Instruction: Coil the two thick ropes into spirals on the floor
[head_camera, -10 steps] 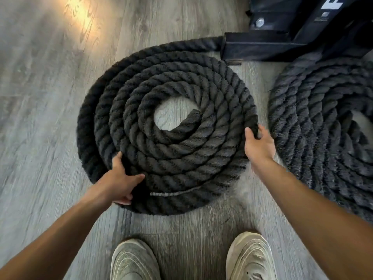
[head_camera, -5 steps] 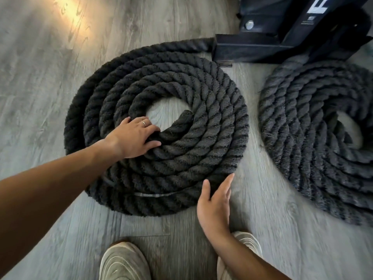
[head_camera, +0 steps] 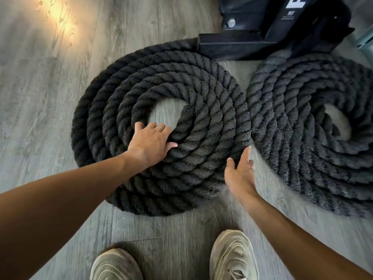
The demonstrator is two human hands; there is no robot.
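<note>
While the left hand [head_camera: 150, 142] is lying flat, fingers spread, on the inner turns of the left coil [head_camera: 161, 126] at mid-frame, gripping nothing, the right hand [head_camera: 240, 174] is sitting open at that coil's lower-right edge, palm toward the rope, apparently just touching. A hard shove from the right is likely to ride the outer turn up over its neighbour or push this coil into the right coil [head_camera: 314, 126], which it is nearly meeting. Both ropes are looking thick, dark, twisted and fuzzy, wound flat on the floor [head_camera: 40, 87], their tails running under the black frame [head_camera: 252, 43] at upper right.
</note>
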